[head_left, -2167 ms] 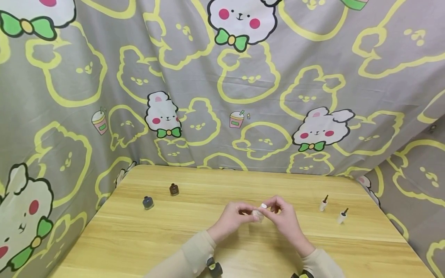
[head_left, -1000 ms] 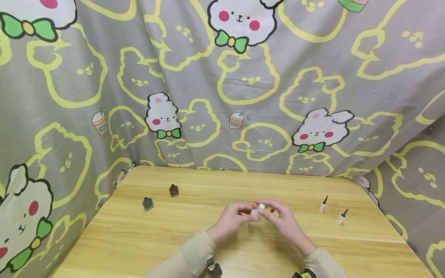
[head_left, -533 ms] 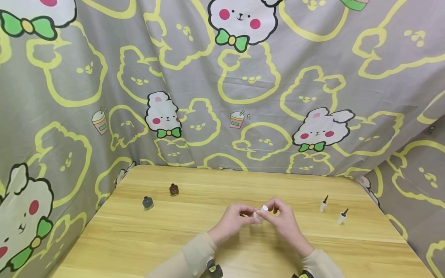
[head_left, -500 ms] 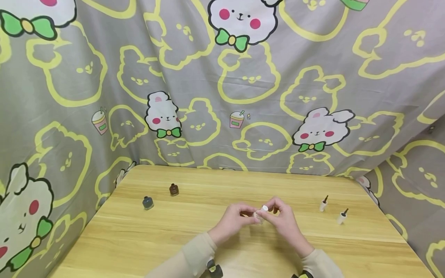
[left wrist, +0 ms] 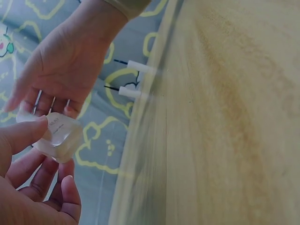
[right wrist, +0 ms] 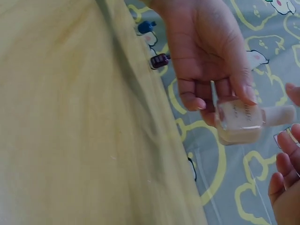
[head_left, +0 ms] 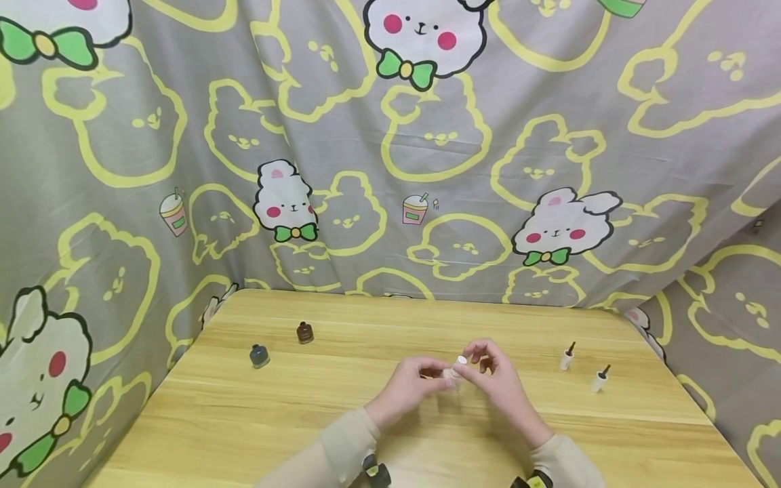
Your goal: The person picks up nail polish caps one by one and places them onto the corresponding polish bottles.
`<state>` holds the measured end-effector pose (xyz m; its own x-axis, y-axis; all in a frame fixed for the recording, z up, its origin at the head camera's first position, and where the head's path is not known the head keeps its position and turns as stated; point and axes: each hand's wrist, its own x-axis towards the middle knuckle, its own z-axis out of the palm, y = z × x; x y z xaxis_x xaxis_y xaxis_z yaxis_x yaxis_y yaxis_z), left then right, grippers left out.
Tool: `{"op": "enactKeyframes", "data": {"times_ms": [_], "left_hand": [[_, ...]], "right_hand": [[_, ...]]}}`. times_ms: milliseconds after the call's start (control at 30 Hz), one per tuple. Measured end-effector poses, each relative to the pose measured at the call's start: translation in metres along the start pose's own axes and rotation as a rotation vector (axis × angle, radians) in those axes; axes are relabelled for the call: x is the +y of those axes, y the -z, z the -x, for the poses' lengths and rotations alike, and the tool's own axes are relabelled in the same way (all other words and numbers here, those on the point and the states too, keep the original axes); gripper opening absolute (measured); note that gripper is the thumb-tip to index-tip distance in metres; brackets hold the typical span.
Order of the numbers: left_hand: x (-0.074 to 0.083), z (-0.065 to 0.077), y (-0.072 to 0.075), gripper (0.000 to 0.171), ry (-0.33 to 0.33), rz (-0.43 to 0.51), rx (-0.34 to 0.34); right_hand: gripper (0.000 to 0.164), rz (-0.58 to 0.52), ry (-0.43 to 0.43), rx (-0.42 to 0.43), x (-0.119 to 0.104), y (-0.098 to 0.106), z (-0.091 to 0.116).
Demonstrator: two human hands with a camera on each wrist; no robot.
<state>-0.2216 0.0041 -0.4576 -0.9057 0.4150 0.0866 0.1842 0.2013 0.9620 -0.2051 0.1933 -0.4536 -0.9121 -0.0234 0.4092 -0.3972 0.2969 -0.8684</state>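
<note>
In the head view, my left hand (head_left: 410, 386) pinches a small clear nail polish bottle (right wrist: 240, 121) of pale polish between thumb and fingers, above the table's middle. The bottle has a white cap (right wrist: 280, 115) on its neck, which points toward my right hand (head_left: 497, 373). In the right wrist view, the right thumb and fingers are spread around the cap's end, loosely bent and apart from each other. In the left wrist view, the bottle's lettered face shows, and the left thumb lies over part of it.
On the wooden table (head_left: 293, 434), uncapped polish bottles stand at the left: one dark blue (head_left: 259, 356), one dark brown (head_left: 305, 333). At the right, two white caps (head_left: 566, 360) stand with dark brushes pointing up. A patterned curtain (head_left: 366, 149) hangs around the table's back and sides.
The right fingers have moved back and forth about the cap, pinching it earlier and now spread from it. The left hand keeps its grip on the bottle nearly in place.
</note>
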Motion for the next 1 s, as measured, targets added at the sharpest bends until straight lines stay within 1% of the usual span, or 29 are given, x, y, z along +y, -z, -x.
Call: {"op": "enactKeyframes", "data": {"times_ms": [67,167,333,467,567,733,933,1000], "left_hand": [[0.001,0.0,0.001,0.026,0.012,0.023,0.007],[0.001,-0.001,0.001,0.027,0.022,0.046,0.013],[-0.001,-0.003,0.001,0.027,0.024,0.049,0.011],[-0.002,-0.003,0.001,0.027,0.015,0.043,0.005],[-0.003,-0.003,0.001,0.027,0.005,0.036,-0.005],[-0.002,-0.003,0.001,0.026,-0.009,0.029,-0.026],[-0.001,-0.002,0.001,0.025,-0.017,0.025,-0.029],[-0.001,-0.002,0.001,0.025,-0.023,0.021,-0.03]], "right_hand": [[0.024,-0.011,0.046,-0.013,0.0,0.003,-0.002],[0.027,0.003,0.11,-0.043,-0.001,0.007,-0.004],[0.032,0.053,0.168,-0.106,-0.003,0.013,-0.005],[0.033,0.068,0.194,-0.148,-0.004,0.013,-0.004],[0.034,0.077,0.21,-0.164,-0.002,0.013,-0.005],[0.033,0.102,0.218,-0.168,0.0,0.012,-0.005],[0.026,0.108,0.236,-0.165,-0.003,0.011,-0.004],[0.024,0.115,0.23,-0.16,-0.003,0.011,-0.004]]}}
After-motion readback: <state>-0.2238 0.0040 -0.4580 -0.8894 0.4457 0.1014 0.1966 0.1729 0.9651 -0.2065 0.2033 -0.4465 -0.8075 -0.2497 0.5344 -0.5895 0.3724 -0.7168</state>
